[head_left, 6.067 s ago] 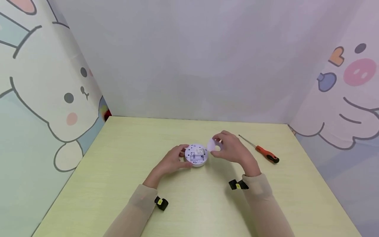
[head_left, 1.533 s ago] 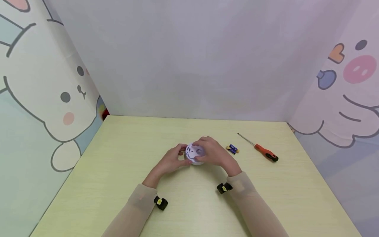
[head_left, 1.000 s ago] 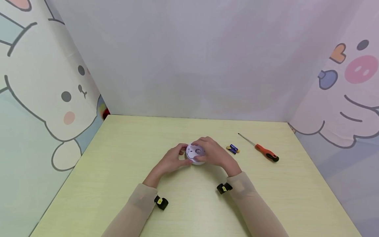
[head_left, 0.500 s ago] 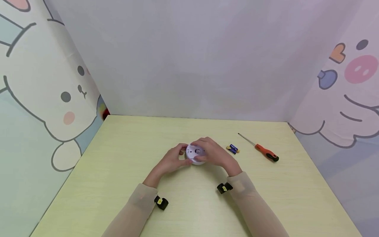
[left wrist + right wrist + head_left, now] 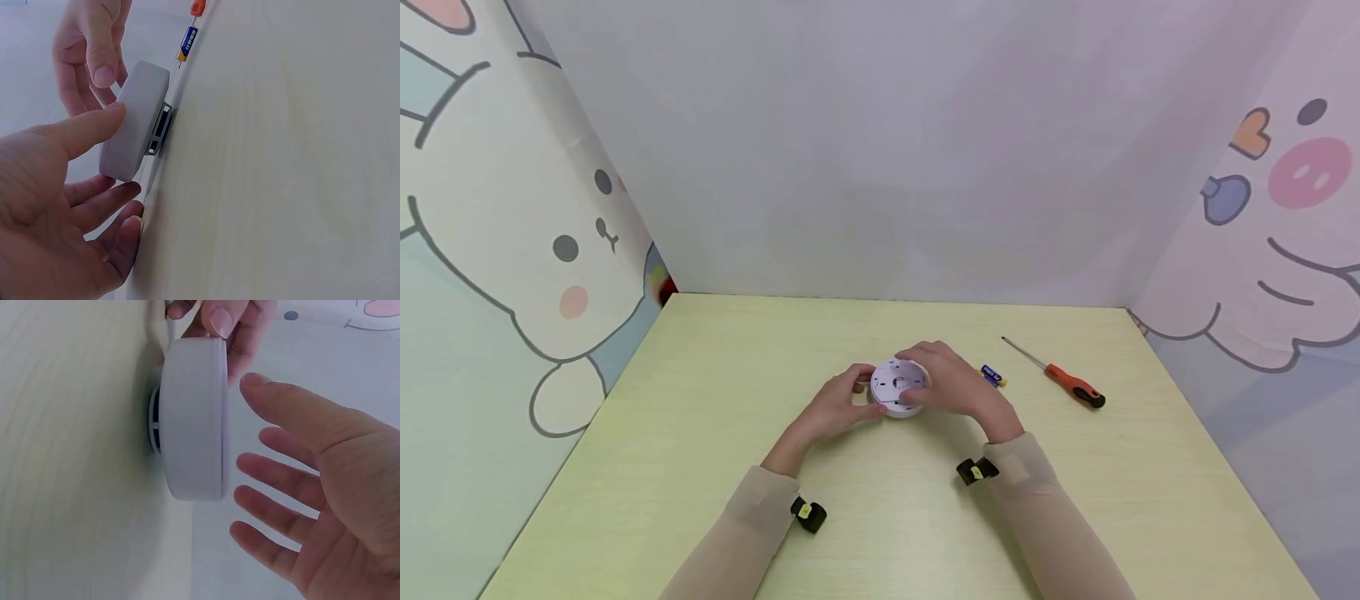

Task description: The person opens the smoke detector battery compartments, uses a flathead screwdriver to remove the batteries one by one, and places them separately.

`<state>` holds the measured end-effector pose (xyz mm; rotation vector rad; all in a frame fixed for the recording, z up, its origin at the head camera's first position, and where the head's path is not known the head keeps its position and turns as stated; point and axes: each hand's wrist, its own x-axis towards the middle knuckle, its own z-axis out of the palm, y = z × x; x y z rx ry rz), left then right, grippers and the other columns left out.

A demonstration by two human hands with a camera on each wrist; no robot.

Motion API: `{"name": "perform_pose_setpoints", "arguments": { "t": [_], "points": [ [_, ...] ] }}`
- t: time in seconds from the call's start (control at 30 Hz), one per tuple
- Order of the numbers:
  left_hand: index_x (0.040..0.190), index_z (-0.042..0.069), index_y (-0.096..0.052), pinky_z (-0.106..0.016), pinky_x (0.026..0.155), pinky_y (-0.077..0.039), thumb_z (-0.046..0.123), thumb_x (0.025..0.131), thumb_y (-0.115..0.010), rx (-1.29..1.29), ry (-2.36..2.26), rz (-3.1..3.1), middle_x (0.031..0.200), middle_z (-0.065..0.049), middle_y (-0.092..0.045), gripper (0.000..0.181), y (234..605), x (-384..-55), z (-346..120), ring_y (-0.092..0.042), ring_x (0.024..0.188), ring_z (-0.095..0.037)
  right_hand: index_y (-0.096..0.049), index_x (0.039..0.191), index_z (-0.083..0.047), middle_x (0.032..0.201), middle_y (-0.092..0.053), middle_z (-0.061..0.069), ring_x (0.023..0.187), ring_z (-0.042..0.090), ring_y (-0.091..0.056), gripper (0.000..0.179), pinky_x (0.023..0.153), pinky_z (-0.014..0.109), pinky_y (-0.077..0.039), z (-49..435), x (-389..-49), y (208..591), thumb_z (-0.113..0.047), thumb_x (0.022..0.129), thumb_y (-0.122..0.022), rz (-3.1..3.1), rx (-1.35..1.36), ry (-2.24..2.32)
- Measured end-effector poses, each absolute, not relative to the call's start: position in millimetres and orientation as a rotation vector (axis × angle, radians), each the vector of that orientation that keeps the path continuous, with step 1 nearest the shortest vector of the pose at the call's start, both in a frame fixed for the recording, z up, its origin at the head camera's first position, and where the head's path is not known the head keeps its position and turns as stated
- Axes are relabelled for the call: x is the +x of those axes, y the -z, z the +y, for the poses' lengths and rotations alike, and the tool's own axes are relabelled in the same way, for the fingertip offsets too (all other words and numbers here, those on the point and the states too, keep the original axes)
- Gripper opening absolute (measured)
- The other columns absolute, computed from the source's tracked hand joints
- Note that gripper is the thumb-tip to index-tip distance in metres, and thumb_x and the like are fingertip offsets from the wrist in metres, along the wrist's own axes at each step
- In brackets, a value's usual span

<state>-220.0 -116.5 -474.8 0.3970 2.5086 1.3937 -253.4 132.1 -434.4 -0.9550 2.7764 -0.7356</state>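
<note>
A round white smoke detector (image 5: 887,385) sits just above the tabletop in the head view, its slotted backing plate (image 5: 886,377) facing up. My left hand (image 5: 837,407) grips its left side, thumb at the near rim and fingers on the far side. The detector's dark vented part faces the table in both wrist views. Over the detector's right side is my right hand (image 5: 955,383). In the right wrist view the right hand's fingers (image 5: 275,472) are spread and slightly bent, with a gap between them and the plate.
Small blue-and-yellow batteries (image 5: 992,375) lie on the table beyond the right hand, partly hidden by it. Farther right rests a screwdriver (image 5: 1075,388) with an orange-and-black handle, shaft toward the back. A fabric backdrop (image 5: 865,208) rises behind the table (image 5: 760,333).
Several seconds ago the right hand held the plate beside the detector; now the plate lies on it. Since half a second ago the right hand has let go and drawn slightly right. The left hand stays put.
</note>
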Motion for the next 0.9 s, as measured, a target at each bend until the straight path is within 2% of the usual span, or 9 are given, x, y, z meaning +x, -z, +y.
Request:
{"name": "perform_pose_setpoints", "arguments": {
  "t": [0.13, 0.3, 0.67, 0.9],
  "points": [
    [0.152, 0.011, -0.051, -0.049, 0.112, -0.046, 0.033, 0.093, -0.086, 0.394, -1.377, 2.509, 0.146, -0.006, -0.061, 0.072, 475, -221, -116, -0.056, 0.129, -0.028, -0.059, 0.149, -0.008, 0.145, -0.060, 0.013, 0.136, 0.033, -0.054, 0.072, 0.112, 0.054, -0.048, 144, -250, 427, -0.031, 0.088, -0.089, 2.763, -0.882, 0.755],
    [0.154, 0.013, -0.050, -0.048, 0.112, -0.047, 0.034, 0.092, -0.086, 0.381, -1.374, 2.491, 0.148, -0.005, -0.060, 0.074, 476, -223, -114, -0.056, 0.130, -0.026, -0.057, 0.151, -0.007, 0.147, -0.058, 0.016, 0.136, 0.033, -0.055, 0.078, 0.113, 0.054, -0.048, 155, -247, 423, -0.034, 0.086, -0.091, 2.748, -0.856, 0.751],
    [0.159, 0.016, -0.045, -0.051, 0.109, -0.050, 0.035, 0.093, -0.085, 0.301, -1.374, 2.493, 0.154, -0.003, -0.058, 0.079, 470, -222, -122, -0.059, 0.133, -0.027, -0.049, 0.156, -0.004, 0.150, -0.056, 0.019, 0.119, 0.033, -0.065, 0.087, 0.098, 0.050, -0.056, 158, -242, 423, -0.036, 0.086, -0.090, 2.713, -0.829, 0.730],
    [0.156, 0.013, -0.047, -0.050, 0.107, -0.053, 0.029, 0.096, -0.083, 0.336, -1.364, 2.523, 0.151, -0.009, -0.058, 0.072, 460, -227, -122, -0.061, 0.132, -0.030, -0.048, 0.157, -0.006, 0.151, -0.056, 0.020, 0.118, 0.034, -0.069, 0.085, 0.096, 0.049, -0.057, 160, -241, 424, -0.036, 0.089, -0.088, 2.686, -0.795, 0.695]
  ]
}}
